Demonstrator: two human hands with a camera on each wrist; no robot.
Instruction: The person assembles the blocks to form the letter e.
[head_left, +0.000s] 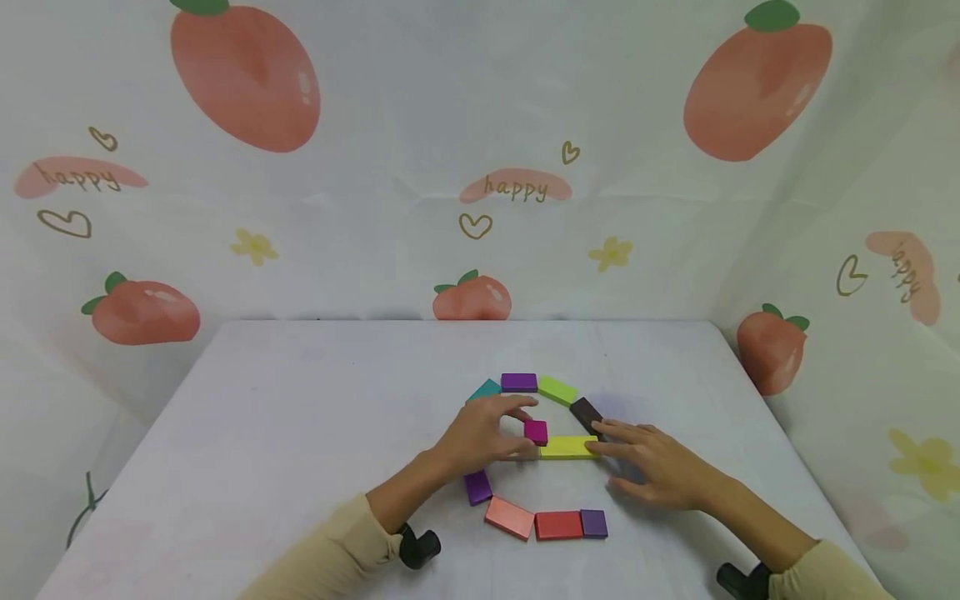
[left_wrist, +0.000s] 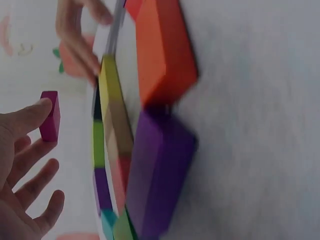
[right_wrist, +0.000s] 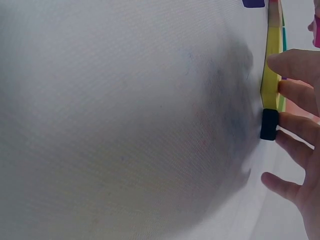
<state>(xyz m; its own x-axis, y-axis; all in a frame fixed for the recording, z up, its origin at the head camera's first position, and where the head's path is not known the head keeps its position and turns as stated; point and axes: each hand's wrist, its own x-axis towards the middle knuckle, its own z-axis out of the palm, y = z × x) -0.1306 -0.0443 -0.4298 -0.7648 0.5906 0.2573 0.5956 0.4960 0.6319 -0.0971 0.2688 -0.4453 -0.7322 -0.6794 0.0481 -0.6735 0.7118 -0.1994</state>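
Note:
Between thumb and fingers of my left hand (head_left: 476, 433) is a small magenta block (head_left: 536, 432), held above the table, as the left wrist view also shows. My right hand (head_left: 660, 467) has its fingers extended at the right end of a yellow block (head_left: 567, 448). Its fingertips also reach the black block (head_left: 586, 415); exact contact is hard to tell. Coloured blocks form a curved outline: a lime block (head_left: 557, 390), a purple block (head_left: 519, 382), a teal block (head_left: 484, 389). My left hand hides the outline's left side in the head view.
Lower in the outline lie another purple block (head_left: 477, 487), a salmon-orange block (head_left: 510, 517), a red block (head_left: 558, 526) and a small violet block (head_left: 594, 524). A tan block (left_wrist: 119, 127) adjoins the yellow one. The white table (head_left: 300, 400) meets a fruit-printed cloth (head_left: 375, 167).

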